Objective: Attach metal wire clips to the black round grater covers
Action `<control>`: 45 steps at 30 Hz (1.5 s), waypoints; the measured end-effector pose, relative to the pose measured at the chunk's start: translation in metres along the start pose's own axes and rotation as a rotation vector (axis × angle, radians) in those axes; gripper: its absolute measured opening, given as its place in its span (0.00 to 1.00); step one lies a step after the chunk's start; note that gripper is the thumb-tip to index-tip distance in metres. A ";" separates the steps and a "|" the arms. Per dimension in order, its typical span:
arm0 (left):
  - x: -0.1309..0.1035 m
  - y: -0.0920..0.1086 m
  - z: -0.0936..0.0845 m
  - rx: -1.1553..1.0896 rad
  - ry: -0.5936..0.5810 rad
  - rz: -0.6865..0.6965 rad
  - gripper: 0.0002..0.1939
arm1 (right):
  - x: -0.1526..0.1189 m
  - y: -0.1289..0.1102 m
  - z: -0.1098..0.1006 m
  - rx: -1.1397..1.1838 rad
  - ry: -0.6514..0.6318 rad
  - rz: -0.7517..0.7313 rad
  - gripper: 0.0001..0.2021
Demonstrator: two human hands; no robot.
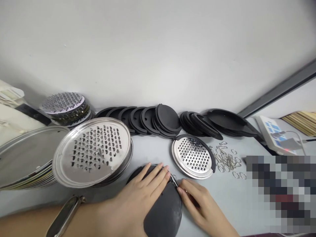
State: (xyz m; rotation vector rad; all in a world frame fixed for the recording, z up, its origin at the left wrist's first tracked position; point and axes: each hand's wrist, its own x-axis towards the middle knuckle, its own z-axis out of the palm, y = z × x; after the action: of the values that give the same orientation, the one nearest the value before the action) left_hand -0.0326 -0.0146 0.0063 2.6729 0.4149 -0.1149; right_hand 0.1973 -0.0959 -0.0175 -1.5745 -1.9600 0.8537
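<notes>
At the bottom centre a round black disc [165,210] lies on the grey table. My left hand [145,194] rests flat on it, fingers stretched out side by side and pointing up to the right. My right hand [199,204] is at the disc's right edge, thumb and fingers pinched round a thin metal piece [174,180] at the rim. Much of that piece is hidden by the fingers. Just behind my right hand stands a small stack of round metal graters [195,156] with a black rim piece.
Large grater discs [93,151] and metal trays [29,154] are stacked at left, spiked discs [64,103] behind. Black discs [168,118] line the wall. Metal rings and clips [228,159] lie right of the small graters, near a power strip [274,133].
</notes>
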 end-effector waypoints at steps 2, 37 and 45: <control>0.000 0.000 0.000 0.006 0.003 0.001 0.59 | 0.001 0.000 0.001 0.000 0.014 -0.012 0.13; 0.001 0.005 0.000 -0.003 0.042 0.000 0.55 | -0.001 0.000 0.000 0.044 0.036 0.024 0.14; 0.002 0.003 0.003 -0.025 0.031 -0.009 0.58 | -0.003 0.001 0.000 0.080 0.055 0.045 0.09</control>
State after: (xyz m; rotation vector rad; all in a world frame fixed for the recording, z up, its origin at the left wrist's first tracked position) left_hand -0.0296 -0.0181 0.0051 2.6511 0.4359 -0.0706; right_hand 0.1986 -0.0987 -0.0177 -1.5845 -1.8360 0.8856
